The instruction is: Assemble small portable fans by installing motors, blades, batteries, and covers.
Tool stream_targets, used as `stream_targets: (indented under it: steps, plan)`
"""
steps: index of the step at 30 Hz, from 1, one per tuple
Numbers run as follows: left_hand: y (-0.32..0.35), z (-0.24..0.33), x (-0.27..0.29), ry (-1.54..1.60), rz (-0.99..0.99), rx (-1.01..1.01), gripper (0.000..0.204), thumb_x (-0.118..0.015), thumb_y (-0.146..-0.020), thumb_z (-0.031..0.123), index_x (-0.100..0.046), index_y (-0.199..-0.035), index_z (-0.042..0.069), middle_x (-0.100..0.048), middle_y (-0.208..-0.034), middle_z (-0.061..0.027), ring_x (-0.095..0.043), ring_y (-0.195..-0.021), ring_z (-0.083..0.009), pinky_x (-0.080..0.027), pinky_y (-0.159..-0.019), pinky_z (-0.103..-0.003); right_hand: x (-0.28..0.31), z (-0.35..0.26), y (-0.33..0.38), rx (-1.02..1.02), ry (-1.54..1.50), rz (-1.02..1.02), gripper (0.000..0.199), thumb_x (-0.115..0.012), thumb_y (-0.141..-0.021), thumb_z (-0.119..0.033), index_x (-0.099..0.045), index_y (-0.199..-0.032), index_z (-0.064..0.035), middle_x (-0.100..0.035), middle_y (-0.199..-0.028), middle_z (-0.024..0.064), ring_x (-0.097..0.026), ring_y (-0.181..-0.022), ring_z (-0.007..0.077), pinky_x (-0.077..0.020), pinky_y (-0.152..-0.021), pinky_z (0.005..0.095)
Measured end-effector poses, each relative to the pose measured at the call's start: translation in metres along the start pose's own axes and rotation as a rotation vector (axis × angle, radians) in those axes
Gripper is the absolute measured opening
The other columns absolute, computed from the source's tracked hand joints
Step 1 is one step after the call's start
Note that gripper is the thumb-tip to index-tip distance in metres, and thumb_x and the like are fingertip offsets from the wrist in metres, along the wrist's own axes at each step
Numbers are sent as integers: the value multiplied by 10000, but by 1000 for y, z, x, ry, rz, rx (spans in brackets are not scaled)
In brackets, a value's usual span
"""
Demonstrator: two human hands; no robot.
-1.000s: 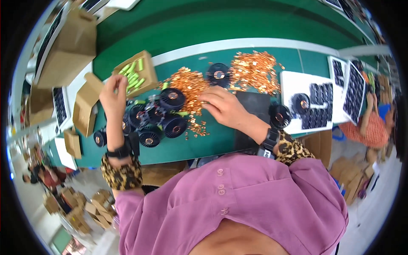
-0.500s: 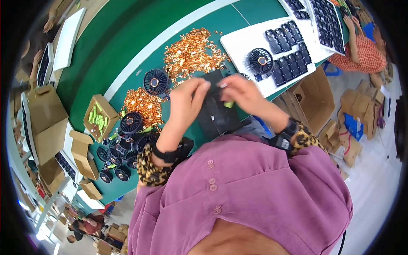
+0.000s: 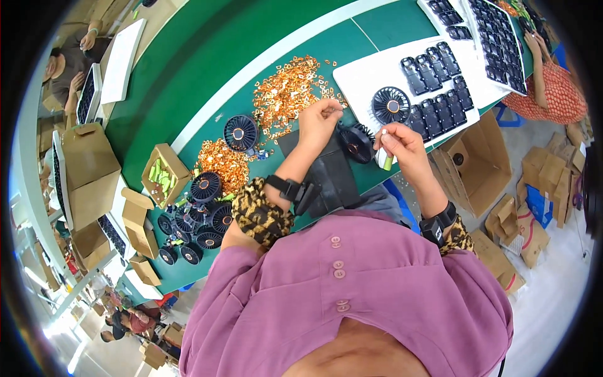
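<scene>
My left hand (image 3: 319, 125) is above the black mat (image 3: 333, 176), beside a heap of small copper-coloured pieces (image 3: 286, 88). Its thumb and fingers are pinched together; what they hold is too small to make out. Over the edge of the white tray (image 3: 352, 78), my right hand (image 3: 403, 146) has its thumb and forefinger together at a small white bit. A light-green cylinder (image 3: 388, 163) sticks out below the fingers of that hand. Between my hands a black fan (image 3: 356, 143) lies tilted at the mat's far right edge.
Another fan (image 3: 391, 105) and rows of black casings (image 3: 430, 69) lie on the white tray. More fans (image 3: 206, 187) are piled at left near a second copper heap (image 3: 223, 164) and a carton of green cylinders (image 3: 164, 176). An open carton (image 3: 474, 160) stands right. Co-workers sit at both sides.
My hands have moved apart, the left one up and right, the right one further right with the green cylinder. The tilted fan between them is now uncovered. The whole view has shifted slightly.
</scene>
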State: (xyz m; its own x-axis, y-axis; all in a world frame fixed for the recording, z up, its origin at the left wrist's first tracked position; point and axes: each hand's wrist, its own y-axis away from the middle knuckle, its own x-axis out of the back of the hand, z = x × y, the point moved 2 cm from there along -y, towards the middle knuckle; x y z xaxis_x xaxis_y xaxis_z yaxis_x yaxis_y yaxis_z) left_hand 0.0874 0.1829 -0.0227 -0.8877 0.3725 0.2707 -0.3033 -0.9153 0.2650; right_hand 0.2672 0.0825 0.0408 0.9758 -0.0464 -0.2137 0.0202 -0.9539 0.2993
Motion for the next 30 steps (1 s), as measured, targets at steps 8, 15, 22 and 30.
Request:
stream_targets:
  steps: [8,15,22,30]
  plan:
    - [60,49,42,577,-91,-14,374,-574,-805,-116,-557,-1150,28,-583,-899,-33,-615,-917,-129,-508,-812,-244,-56,-22,-34,59,35,-180,146,-566,-892,-82,-620,-957,38,-635,-870,54,-610,-790,108,-478,-711,230]
    - [81,62,94,258,224,-282,248,-592,-784,-119,-639,-1003,-14,-568,-1054,-88,-625,-911,-142,-532,-746,-235,-121,-36,-48,21,40,-310,134,-580,-884,-92,-632,-912,28,-619,-759,28,-589,-702,89,-467,-636,218]
    - [101,55,117,175,337,-267,268,-614,-757,-107,-659,-995,8,-609,-1029,-92,-640,-856,-143,-552,-704,-245,-150,-34,-54,-17,69,-366,117,-592,-873,-106,-629,-848,2,-592,-685,3,-538,-629,58,-421,-564,203]
    - [110,55,133,-40,414,-319,276,-653,-716,-70,-681,-959,58,-640,-952,-98,-654,-843,-199,-548,-686,-274,-169,-32,-53,-171,-60,-368,130,-597,-866,-123,-635,-810,-12,-590,-707,5,-521,-599,58,-385,-527,185]
